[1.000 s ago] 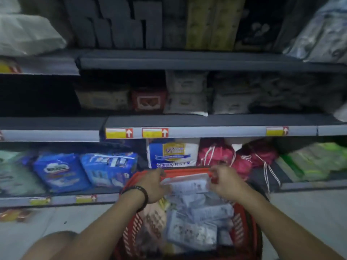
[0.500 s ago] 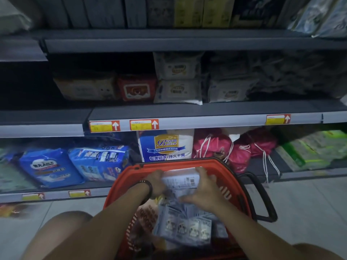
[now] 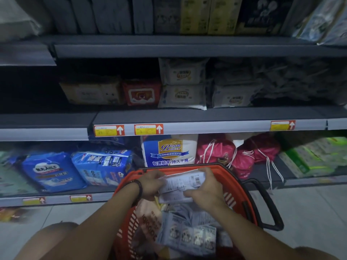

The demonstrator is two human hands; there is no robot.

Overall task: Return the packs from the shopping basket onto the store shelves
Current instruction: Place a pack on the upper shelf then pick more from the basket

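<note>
Hands together over the basket, both clenched on one thing. Left hand (image 3: 150, 184), black bead bracelet (image 3: 138, 186) at the wrist, curled round the left end of a flat white plastic pack (image 3: 181, 182) printed with small text and a barcode. Right hand (image 3: 207, 188) wrapped over the right end of the same pack, thumb underneath. Holds the pack roughly level above the far half of a red plastic shopping basket (image 3: 235, 178), clear of the goods below. Just under it, a second white edge; cannot tell whether a separate pack.

Lower in the basket, lying loose: a grey-blue strip of sachets with cartoon figures (image 3: 187, 238), and to its left a beige pack with dark lettering (image 3: 148, 220). Black loop handle (image 3: 268, 207) folded out to the basket's right, over pale floor tiles (image 3: 309, 212).

Beyond the far rim, on the bottom grey shelf (image 3: 56, 200): a white-and-blue bag with a gold crest (image 3: 169, 151), pink drawstring bags (image 3: 216, 150) to its right, green packs (image 3: 309, 160) further right, blue packs (image 3: 50, 171) to the left. Above, on the middle grey shelf (image 3: 206, 117) with yellow-and-red price labels (image 3: 148, 129) along its front: a red soft pack (image 3: 141, 93) beside stacked white wipe packs (image 3: 182, 83).
</note>
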